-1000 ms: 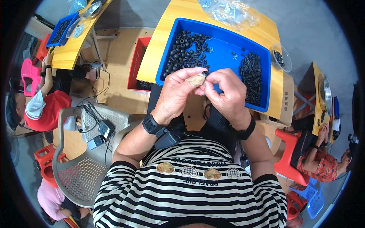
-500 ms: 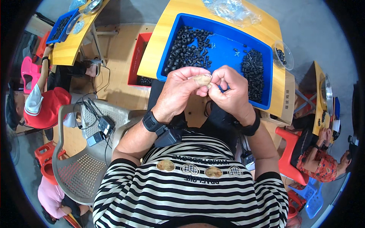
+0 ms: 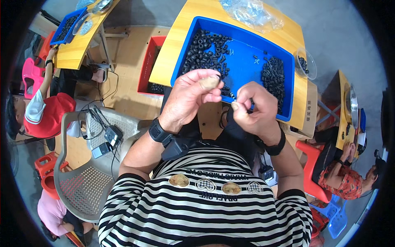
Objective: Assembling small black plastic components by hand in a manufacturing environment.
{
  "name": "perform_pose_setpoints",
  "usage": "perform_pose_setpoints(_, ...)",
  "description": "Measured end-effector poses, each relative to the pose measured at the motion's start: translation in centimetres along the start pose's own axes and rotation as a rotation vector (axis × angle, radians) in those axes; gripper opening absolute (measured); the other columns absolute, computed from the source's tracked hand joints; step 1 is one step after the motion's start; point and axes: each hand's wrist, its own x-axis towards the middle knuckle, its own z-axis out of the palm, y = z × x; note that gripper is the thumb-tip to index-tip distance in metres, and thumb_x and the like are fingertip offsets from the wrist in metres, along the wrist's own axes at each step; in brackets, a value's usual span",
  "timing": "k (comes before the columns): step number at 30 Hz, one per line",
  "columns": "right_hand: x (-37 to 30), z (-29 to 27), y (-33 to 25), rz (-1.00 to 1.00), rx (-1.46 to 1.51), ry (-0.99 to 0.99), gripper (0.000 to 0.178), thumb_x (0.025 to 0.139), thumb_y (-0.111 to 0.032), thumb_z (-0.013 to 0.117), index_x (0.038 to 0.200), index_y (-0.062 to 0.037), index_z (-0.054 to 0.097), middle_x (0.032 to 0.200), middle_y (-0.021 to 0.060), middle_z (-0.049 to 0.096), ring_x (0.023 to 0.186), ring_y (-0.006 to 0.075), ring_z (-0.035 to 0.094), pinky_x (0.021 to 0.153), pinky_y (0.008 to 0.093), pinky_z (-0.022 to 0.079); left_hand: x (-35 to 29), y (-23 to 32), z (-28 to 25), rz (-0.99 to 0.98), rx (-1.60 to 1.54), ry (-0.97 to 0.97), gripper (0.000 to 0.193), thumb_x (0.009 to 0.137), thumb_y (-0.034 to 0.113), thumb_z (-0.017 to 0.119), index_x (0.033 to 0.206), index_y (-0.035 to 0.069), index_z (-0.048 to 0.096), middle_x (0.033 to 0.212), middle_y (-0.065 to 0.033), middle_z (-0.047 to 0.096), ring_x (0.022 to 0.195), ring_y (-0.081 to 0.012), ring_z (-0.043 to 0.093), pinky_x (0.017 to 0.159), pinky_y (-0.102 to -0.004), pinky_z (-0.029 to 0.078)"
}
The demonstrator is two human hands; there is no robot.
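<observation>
My left hand (image 3: 195, 92) is closed in a pinch over the near edge of the blue tray (image 3: 242, 29). A beige cover sits on its thumb, and a small black part (image 3: 218, 77) shows at the fingertips, mostly hidden. To its right, my right hand (image 3: 257, 109) pinches a tiny metal spring (image 3: 233, 96) that points toward the left hand. The two hands are apart. Inside the tray, rounded black caps (image 3: 201, 45) lie heaped at the left, and a pile of small black pieces (image 3: 273, 78) lies at the right. A few small springs (image 3: 256, 60) are scattered between.
The tray stands on a yellow table (image 3: 173, 53) with a clear plastic bag (image 3: 255, 14) and a round clear tub (image 3: 306, 64). A red crate (image 3: 144, 82) is on the floor at left. A grey chair (image 3: 78, 185) holds cables and devices. Other people sit at both sides.
My hands have moved apart: the right went right and slightly down, the left slightly left. The spring in the right hand and the black part in the left now show.
</observation>
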Motion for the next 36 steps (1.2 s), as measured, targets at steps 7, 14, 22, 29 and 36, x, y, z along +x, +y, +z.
perform_pose_setpoints(7, 0.6, -1.2, 0.2, 0.203, 0.350, -0.002, 0.013, 0.070, 0.005, 0.062, 0.076, -0.0024, 0.052, 0.072, 0.0012, 0.055, 0.061, 0.0055, 0.048, 0.055, 0.0201, 0.041, -0.3, -1.1, 0.2, 0.170, 0.167, -0.089, 0.030, 0.082, -0.001, 0.064, 0.112, 0.002, 0.060, 0.099, -0.0076, 0.065, 0.085, -0.0109, 0.063, 0.079, -0.0250, 0.053)
perform_pose_setpoints(14, 0.7, -1.4, 0.7, 0.190, 0.253, -0.111, 0.011, 0.071, 0.000, 0.063, 0.075, -0.0023, 0.054, 0.069, 0.0002, 0.055, 0.058, 0.0055, 0.048, 0.053, 0.0204, 0.041, -0.7, -1.5, 0.3, 0.236, 0.273, -0.082, 0.030, 0.080, -0.006, 0.063, 0.109, 0.002, 0.060, 0.103, -0.0095, 0.065, 0.088, -0.0120, 0.062, 0.083, -0.0254, 0.050)
perform_pose_setpoints(22, 0.8, -0.4, 0.7, 0.208, 0.165, -0.169, 0.011, 0.069, -0.001, 0.064, 0.076, -0.0027, 0.055, 0.066, 0.0005, 0.054, 0.055, 0.0057, 0.048, 0.050, 0.0212, 0.040, -1.2, -1.9, -0.1, 0.306, 0.388, -0.074, 0.030, 0.079, -0.002, 0.068, 0.108, 0.002, 0.061, 0.094, -0.0034, 0.065, 0.084, -0.0070, 0.061, 0.076, -0.0212, 0.052)
perform_pose_setpoints(29, 1.7, -0.4, -0.2, 0.298, -0.011, -0.240, 0.010, 0.073, -0.004, 0.065, 0.081, -0.0045, 0.060, 0.064, 0.0037, 0.054, 0.052, 0.0090, 0.047, 0.048, 0.0240, 0.039, -1.5, -2.1, -0.3, 0.375, 0.521, -0.023, 0.029, 0.076, 0.002, 0.073, 0.103, 0.003, 0.064, 0.087, -0.0003, 0.065, 0.078, -0.0042, 0.060, 0.072, -0.0193, 0.050)
perform_pose_setpoints(36, 1.8, -0.2, -0.9, 0.281, -0.089, -0.244, 0.009, 0.074, -0.005, 0.065, 0.082, -0.0055, 0.061, 0.067, 0.0053, 0.057, 0.051, 0.0122, 0.051, 0.048, 0.0264, 0.041, -1.4, -2.3, -0.8, 0.329, 0.535, 0.005, 0.031, 0.075, 0.004, 0.075, 0.104, 0.003, 0.064, 0.086, 0.0003, 0.065, 0.077, -0.0031, 0.059, 0.071, -0.0189, 0.050)
